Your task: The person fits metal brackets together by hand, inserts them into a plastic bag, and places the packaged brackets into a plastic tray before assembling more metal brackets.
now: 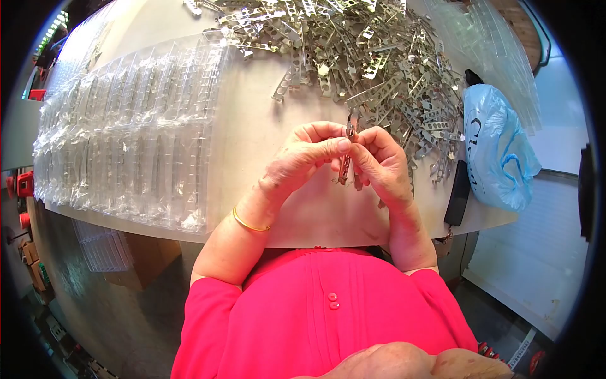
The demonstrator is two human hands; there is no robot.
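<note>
Left hand [305, 153] and right hand [384, 167] meet above a table [249, 123], both pinching a metal strip [344, 169]; a heap of parts [391, 72] lies beyond them, trays [129, 142] to their left, a bag [494, 142] right.

The left hand [306, 155] and right hand [385, 167] are facing each other before the torso [328, 316], thumbs [331, 148] and forefingers [319, 131] pinching close together. The left forearm [227, 249] is slanting forward and inward; the right forearm [411, 240] is pointing forward, leaning slightly leftward.
</note>
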